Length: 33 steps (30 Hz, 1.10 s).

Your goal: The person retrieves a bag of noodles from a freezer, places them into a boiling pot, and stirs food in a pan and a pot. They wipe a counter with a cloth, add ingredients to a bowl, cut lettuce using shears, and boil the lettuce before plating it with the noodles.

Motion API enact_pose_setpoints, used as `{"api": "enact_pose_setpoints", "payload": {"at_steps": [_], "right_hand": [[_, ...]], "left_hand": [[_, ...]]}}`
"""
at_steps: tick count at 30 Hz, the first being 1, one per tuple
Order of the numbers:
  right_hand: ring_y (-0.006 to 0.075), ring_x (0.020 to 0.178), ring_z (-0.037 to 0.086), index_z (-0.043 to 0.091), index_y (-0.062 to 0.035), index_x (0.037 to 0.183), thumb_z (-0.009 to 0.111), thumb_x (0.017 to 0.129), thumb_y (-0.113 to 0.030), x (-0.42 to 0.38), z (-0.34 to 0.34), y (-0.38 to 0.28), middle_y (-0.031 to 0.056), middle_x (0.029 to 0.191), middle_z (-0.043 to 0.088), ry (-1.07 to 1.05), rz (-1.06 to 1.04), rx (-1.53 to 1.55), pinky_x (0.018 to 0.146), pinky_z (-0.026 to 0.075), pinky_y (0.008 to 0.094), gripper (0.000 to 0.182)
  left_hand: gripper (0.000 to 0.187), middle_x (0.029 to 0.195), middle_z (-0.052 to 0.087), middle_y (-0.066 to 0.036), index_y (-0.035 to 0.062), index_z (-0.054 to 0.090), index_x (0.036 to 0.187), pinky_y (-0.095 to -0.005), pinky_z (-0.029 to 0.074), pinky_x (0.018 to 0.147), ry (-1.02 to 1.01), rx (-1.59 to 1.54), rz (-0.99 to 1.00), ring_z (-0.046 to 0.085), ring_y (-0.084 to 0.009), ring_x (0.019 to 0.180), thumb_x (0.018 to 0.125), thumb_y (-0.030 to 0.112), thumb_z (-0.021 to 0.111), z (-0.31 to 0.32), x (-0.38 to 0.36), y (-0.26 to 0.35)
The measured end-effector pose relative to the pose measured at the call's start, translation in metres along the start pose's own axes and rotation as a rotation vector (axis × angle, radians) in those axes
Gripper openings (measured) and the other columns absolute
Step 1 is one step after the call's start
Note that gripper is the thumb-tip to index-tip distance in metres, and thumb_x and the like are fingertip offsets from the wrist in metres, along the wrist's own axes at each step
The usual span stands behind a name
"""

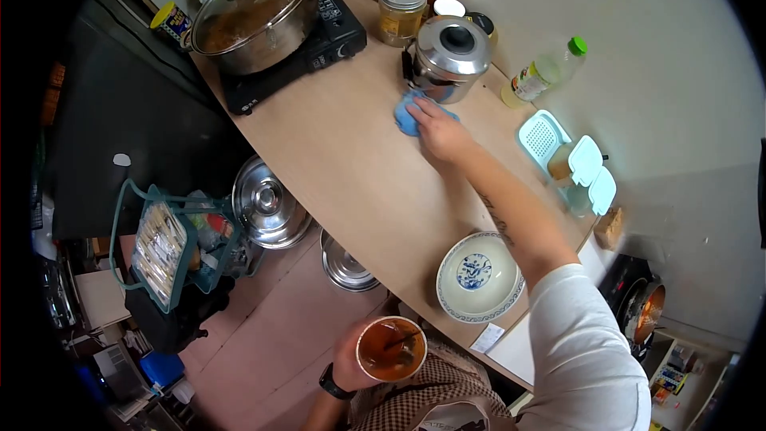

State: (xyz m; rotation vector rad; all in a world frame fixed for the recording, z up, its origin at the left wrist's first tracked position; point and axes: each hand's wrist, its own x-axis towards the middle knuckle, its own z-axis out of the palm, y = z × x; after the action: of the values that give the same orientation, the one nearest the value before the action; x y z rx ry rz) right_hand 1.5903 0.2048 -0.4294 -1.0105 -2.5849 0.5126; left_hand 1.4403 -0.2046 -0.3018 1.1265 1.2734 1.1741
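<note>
My right hand (438, 129) presses a crumpled blue cloth (408, 118) against the wooden tabletop, its fingers closed over the cloth. Just beyond it stands a shiny metal pot with a lid (453, 56). Low in front of my body, my left hand (351, 357) is wrapped round a cup (391, 349) of reddish-brown liquid. A dark, thin stick or handle pokes out of the liquid; what it belongs to is hidden. Beneath my right forearm, a white bowl with a blue pattern (474, 291) sits near the table edge.
A large glass-lidded pot (259, 20) rests on a black portable stove (319, 52). Along the wall are a jar (401, 12), a green-capped bottle (542, 76) and a pale-blue condiment box (545, 137). Metal lids (270, 203) and a green rack (179, 251) are left of the table.
</note>
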Motion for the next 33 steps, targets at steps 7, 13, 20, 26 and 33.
{"api": "enact_pose_setpoints", "payload": {"at_steps": [7,13,20,26,33], "right_hand": [[0.0398,0.133,0.046,0.054,-0.0060,0.135,0.055,0.086,0.001,-0.080,-0.034,0.035,0.0212,0.145,0.046,0.023,0.169,0.051,0.111,0.039,0.0416,0.049],[0.0424,0.139,0.037,0.049,-0.0047,0.140,0.053,0.089,-0.001,-0.095,-0.021,0.039,0.0230,0.150,0.039,0.159,0.375,-0.093,0.116,0.032,0.0440,0.051],[0.0434,0.142,0.031,0.046,-0.0071,0.142,0.059,0.085,-0.003,-0.199,-0.093,0.034,0.0232,0.152,0.035,-0.376,-0.108,-0.131,0.117,0.028,0.0496,0.059],[0.0448,0.142,0.029,0.047,-0.0104,0.143,0.058,0.083,-0.003,-0.240,-0.066,0.023,0.0235,0.154,0.032,-0.098,0.334,-0.175,0.119,0.025,0.0501,0.061],[0.0391,0.143,0.032,0.054,-0.0181,0.138,0.059,0.084,-0.008,-0.140,-0.055,0.047,0.0138,0.154,0.038,-0.364,-0.478,-0.018,0.117,0.030,0.0489,0.055]], "left_hand": [[0.072,0.117,0.067,-0.015,-0.0023,0.054,0.129,-0.0354,0.053,0.093,0.049,-0.074,-0.015,0.067,-0.0228,0.105,0.068,0.014,0.091,-0.005,-0.010,-0.002],[0.076,0.124,0.064,-0.018,-0.0031,0.051,0.132,-0.0395,0.051,0.098,0.064,-0.142,0.012,0.064,-0.0245,0.113,0.069,0.012,0.090,-0.015,-0.012,0.002],[0.081,0.120,0.063,-0.014,0.0003,0.051,0.126,-0.0366,0.051,0.096,0.050,-0.158,-0.087,0.064,-0.0223,0.107,0.059,0.017,0.094,-0.020,-0.015,0.010],[0.067,0.118,0.065,-0.015,-0.0026,0.053,0.126,-0.0371,0.053,0.094,0.132,-0.097,0.009,0.065,-0.0218,0.106,0.070,0.005,0.088,-0.015,-0.021,0.012],[0.078,0.118,0.064,-0.015,-0.0011,0.051,0.127,-0.0375,0.054,0.094,-0.056,-0.090,0.002,0.065,-0.0239,0.107,0.063,0.012,0.092,0.005,-0.005,0.013]]}}
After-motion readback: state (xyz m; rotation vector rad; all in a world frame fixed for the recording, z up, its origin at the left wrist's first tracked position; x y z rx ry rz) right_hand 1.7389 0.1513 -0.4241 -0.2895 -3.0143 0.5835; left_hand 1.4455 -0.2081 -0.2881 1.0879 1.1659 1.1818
